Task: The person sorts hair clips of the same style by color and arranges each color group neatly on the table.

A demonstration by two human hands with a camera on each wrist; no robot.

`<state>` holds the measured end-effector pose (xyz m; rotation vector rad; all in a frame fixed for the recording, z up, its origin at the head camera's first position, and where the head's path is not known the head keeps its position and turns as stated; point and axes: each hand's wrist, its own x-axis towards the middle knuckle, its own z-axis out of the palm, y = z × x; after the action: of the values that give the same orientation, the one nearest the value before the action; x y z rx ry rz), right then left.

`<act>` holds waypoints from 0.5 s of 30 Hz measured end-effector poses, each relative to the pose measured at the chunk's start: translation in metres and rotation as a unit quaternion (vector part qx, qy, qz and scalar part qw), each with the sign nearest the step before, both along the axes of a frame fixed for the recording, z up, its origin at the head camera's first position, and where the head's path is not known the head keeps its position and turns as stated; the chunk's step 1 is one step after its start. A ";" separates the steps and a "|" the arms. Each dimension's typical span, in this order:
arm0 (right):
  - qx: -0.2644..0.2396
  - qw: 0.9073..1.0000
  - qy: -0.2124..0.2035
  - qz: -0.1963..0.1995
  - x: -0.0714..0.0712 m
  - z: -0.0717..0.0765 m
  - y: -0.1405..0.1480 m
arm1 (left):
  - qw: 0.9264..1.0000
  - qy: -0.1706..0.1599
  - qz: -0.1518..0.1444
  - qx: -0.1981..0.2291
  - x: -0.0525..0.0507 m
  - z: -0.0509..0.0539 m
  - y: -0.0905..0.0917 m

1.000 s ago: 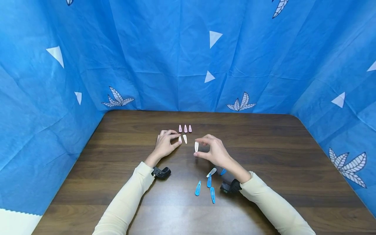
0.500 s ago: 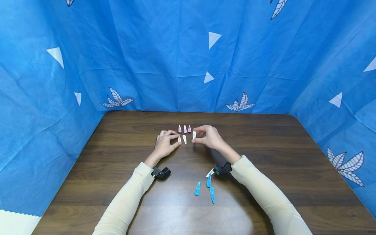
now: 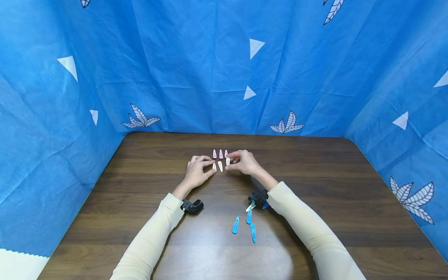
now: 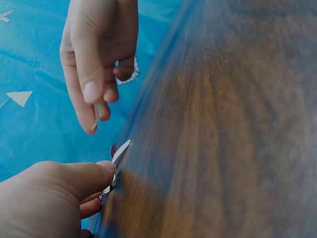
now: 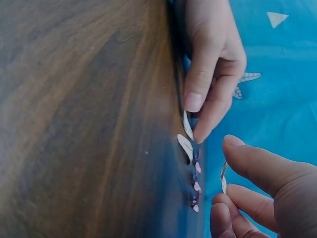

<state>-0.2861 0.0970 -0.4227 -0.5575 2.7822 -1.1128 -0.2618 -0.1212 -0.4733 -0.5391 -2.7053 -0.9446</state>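
Observation:
In the head view my left hand (image 3: 197,172) pinches a white snap hair clip (image 3: 214,166) between thumb and forefinger, down at the table. A second white hair clip (image 3: 220,166) lies just right of it. My right hand (image 3: 245,162) holds another white hair clip (image 3: 228,161) by its two ends, right of that one. In the right wrist view this held clip (image 5: 224,177) hangs between thumb and finger, apart from the table. Behind the white clips, pink hair clips (image 3: 221,154) lie in a row; the right fingers partly cover the rightmost.
Nearer the person lie several blue hair clips (image 3: 253,232) and one more white clip (image 3: 249,208), partly hidden by the right wrist camera (image 3: 258,198). The brown wooden table (image 3: 157,155) ends at a blue patterned curtain (image 3: 210,77) at the back and sides.
My right hand has carried its white hair clip away from the person and to the left, up beside the other white clips. The left hand has stayed in place.

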 end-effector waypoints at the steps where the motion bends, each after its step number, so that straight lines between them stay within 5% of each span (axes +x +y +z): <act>1: 0.004 1.000 -0.001 0.001 0.000 -0.001 -0.001 | 1.000 0.002 0.000 -0.001 0.000 0.000 0.000; 15: 0.025 1.000 -0.018 -0.001 -0.007 -0.012 -0.005 | 1.000 -0.006 0.000 0.001 0.002 0.003 0.000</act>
<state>-0.2926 0.0919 -0.4347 -0.5246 2.7722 -1.0401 -0.2600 -0.1211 -0.4700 -0.5339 -2.7149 -0.9548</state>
